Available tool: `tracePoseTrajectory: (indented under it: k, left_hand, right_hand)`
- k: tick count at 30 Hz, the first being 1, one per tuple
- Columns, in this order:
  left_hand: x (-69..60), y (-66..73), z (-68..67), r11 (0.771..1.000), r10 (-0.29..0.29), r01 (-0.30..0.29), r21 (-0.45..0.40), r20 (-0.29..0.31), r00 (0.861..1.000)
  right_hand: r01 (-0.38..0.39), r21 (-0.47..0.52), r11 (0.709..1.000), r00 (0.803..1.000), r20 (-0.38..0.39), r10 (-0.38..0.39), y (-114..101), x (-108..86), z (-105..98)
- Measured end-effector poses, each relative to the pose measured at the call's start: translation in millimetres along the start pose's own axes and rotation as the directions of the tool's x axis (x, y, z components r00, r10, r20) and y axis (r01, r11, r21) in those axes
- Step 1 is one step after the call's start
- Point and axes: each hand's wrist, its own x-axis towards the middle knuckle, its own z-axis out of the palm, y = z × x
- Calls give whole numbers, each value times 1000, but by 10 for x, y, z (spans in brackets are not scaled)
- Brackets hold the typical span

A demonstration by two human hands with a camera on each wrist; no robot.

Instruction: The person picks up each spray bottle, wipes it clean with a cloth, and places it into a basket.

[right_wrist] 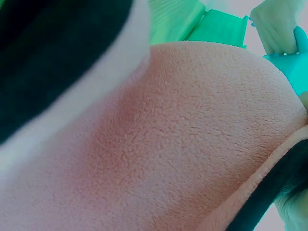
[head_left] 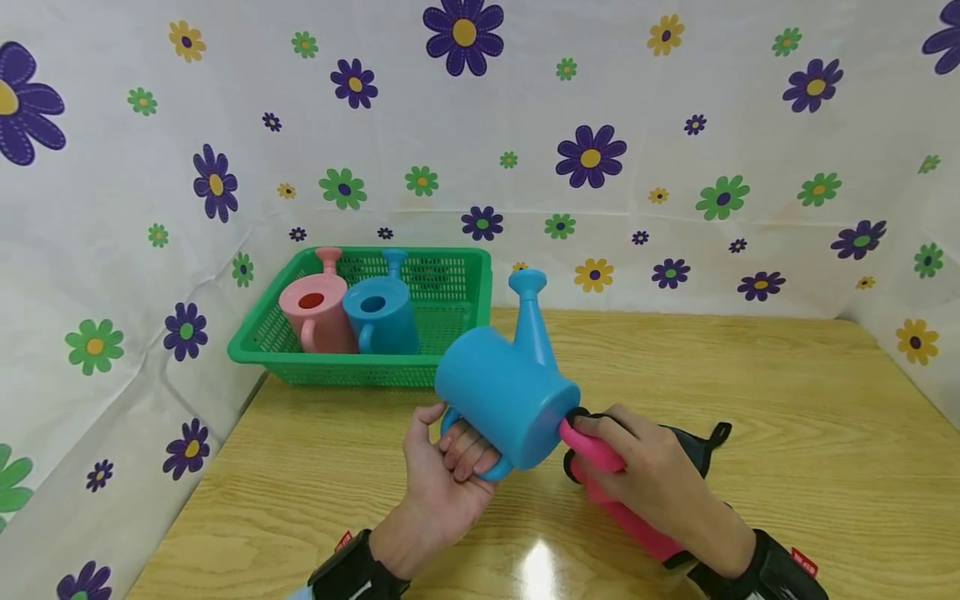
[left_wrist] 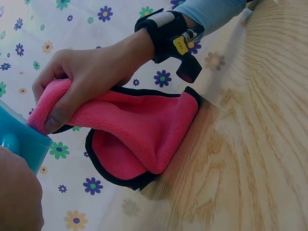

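Note:
A blue watering can (head_left: 502,392) is held tilted above the table, its spout pointing up and away. My left hand (head_left: 450,483) grips it by the handle, fingers curled through the loop. My right hand (head_left: 652,467) pinches a bright pink plush cloth (left_wrist: 139,125) with black edging and presses a fold of it against the can's base. The rest of the cloth hangs below the right hand down to the tabletop. In the right wrist view the cloth fills most of the picture, with the left hand (right_wrist: 276,24) on the can beyond it.
A green plastic basket (head_left: 360,372) stands at the back left of the wooden table (head_left: 787,400). Inside it are a pink watering can (head_left: 318,312) and a second blue watering can (head_left: 386,317), side by side. A flower-patterned sheet (head_left: 525,108) hangs behind and at the sides.

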Motion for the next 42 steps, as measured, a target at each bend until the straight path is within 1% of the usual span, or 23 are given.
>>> tracePoseTrajectory:
  k: [3, 7, 11, 15, 20, 24, 27, 37, 40, 42]
  left_hand:
    - [-2, -1, -4, 1000, -1, 1, -2, 1, 1000]
    - [-5, -8, -9, 1000, 1, -1, -7, -3, 1000]
    - [-8, -14, -12, 1000, 1, -1, -10, -3, 1000]
    - [-10, -17, -14, 1000, 1, -1, -9, -1, 1000]
    - [-15, -20, -21, 1000, 2, -2, -10, -6, 1000]
    - [-15, -22, -22, 1000, 5, -5, -14, -10, 1000]
    - [-16, -22, -22, 1000, 7, -7, -15, -13, 1000]
    - [-17, -23, -28, 1000, 5, -5, -20, -15, 1000]
    - [-11, -19, -29, 1000, 15, -15, -10, -17, 1000]
    - [-3, -14, -28, 1000, 22, -22, 4, -17, 1000]
  right_hand:
    - [-43, 0, 999, 999, -15, 43, 10, 10, -9]
    - [-77, -7, 997, 996, -34, 77, 19, 17, -21]
    - [-96, 1, 995, 994, -56, 96, 29, 21, -34]
    - [-97, 17, 995, 994, -52, 98, 33, 19, -34]
    - [-86, 15, 996, 996, -30, 86, 6, 10, -18]
    - [-59, 7, 998, 998, -3, 59, -33, 0, -1]
    - [-40, 13, 999, 999, 11, 39, -58, -3, 16]
    - [-18, 44, 999, 999, 40, 16, -106, -14, 48]
    - [-12, 54, 998, 997, 74, 8, -104, -23, 61]
    - [-17, 68, 998, 992, 126, 9, -105, -31, 54]
